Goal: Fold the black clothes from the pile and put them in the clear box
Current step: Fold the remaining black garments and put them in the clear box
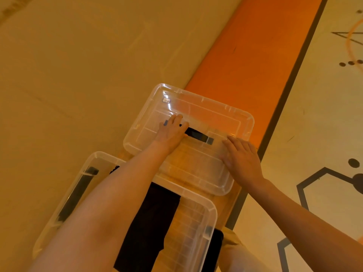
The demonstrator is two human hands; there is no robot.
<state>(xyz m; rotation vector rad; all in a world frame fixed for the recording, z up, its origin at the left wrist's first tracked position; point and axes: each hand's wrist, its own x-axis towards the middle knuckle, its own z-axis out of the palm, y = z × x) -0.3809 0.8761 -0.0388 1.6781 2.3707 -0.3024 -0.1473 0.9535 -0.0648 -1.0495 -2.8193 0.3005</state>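
Note:
The clear box [211,209] stands open in the lower middle of the head view, with folded black clothes [153,222] lying inside. Just beyond it lies the clear lid [206,108], overlapping the box's far rim. A black handle [197,134] runs across the lid's middle. My left hand [172,132] curls over the left end of that handle. My right hand [241,156] lies on the lid's right side, fingers together near its edge. My left forearm hides part of the box. No pile of clothes is in view.
A tan padded surface [78,65] fills the left. An orange strip [245,55] with a dark border runs diagonally behind the lid. A pale floor [314,114] with black shapes is on the right. The box has a black side handle [76,195].

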